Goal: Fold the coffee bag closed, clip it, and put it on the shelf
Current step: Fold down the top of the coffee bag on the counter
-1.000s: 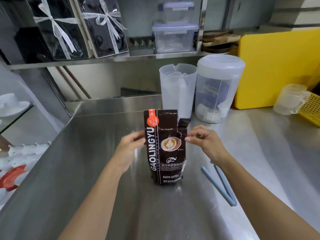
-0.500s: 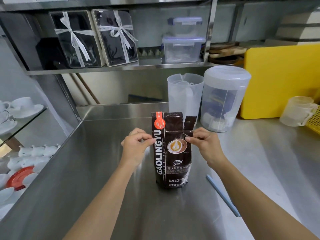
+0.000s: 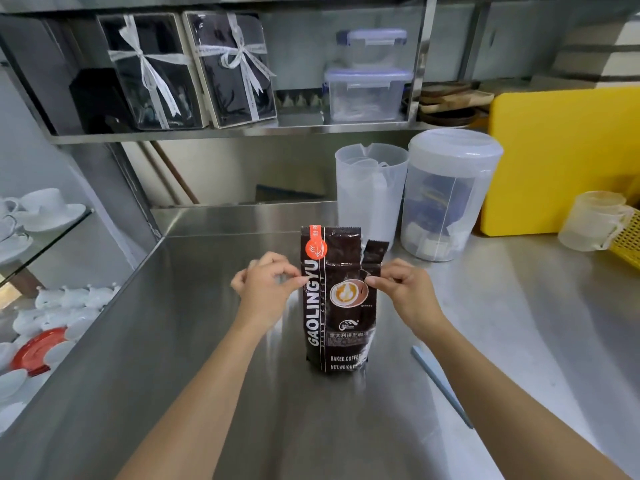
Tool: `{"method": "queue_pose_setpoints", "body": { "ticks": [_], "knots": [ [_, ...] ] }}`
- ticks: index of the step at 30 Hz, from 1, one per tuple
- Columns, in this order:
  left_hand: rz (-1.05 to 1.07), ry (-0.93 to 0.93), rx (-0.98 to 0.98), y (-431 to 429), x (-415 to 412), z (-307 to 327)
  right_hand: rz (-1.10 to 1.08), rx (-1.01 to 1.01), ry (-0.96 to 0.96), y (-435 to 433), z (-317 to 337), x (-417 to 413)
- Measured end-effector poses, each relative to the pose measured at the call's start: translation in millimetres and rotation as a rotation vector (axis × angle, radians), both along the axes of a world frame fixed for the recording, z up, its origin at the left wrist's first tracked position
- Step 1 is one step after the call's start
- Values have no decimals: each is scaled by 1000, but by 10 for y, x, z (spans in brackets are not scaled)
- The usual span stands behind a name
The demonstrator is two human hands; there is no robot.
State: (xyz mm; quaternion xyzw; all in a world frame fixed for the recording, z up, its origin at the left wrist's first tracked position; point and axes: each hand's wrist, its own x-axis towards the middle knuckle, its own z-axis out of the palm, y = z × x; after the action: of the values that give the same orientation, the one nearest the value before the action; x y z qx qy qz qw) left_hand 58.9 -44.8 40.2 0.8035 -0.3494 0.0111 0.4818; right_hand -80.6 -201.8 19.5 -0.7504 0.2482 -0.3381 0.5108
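Note:
A dark brown coffee bag (image 3: 337, 327) stands upright in the middle of the steel counter (image 3: 173, 358), its top unfolded, with a torn flap sticking up at its right corner. My left hand (image 3: 268, 292) pinches the bag's left edge just below the orange label. My right hand (image 3: 403, 289) pinches the right edge under the torn flap. A long pale blue clip (image 3: 440, 384) lies on the counter to the right of the bag, partly hidden behind my right forearm. The steel shelf (image 3: 242, 133) runs along the wall above the counter.
On the shelf stand two ribboned gift boxes (image 3: 187, 71) and stacked clear containers (image 3: 367, 91). Behind the bag are a clear jug (image 3: 369, 192) and a lidded tub (image 3: 450, 192). A yellow board (image 3: 561, 157) leans at right. White cups (image 3: 45, 209) fill racks at left.
My left hand has shifted from lying against the bag's side to pinching its left edge. The view has tilted up, showing more of the shelf. The bag stays upright.

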Motion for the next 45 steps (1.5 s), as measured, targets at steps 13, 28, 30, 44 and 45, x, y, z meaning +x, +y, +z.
{"method": "queue_pose_setpoints", "body": {
  "ticks": [13,28,30,44,45],
  "knots": [
    [-179,206,-145,8,55,101,158,218,-161,-13,241,-84],
    [-207,40,-82,-45,98,95,180,134,-141,-43,272,-56],
    [-238,-54,20,-23,58,182,148,72,-124,-21,274,-43],
    [-271,-269,245,-102,-8,353,225,-83,128,6,463,-179],
    [-274,-287,251,-115,-12,365,214,-68,127,2,460,-172]
  ]
}}
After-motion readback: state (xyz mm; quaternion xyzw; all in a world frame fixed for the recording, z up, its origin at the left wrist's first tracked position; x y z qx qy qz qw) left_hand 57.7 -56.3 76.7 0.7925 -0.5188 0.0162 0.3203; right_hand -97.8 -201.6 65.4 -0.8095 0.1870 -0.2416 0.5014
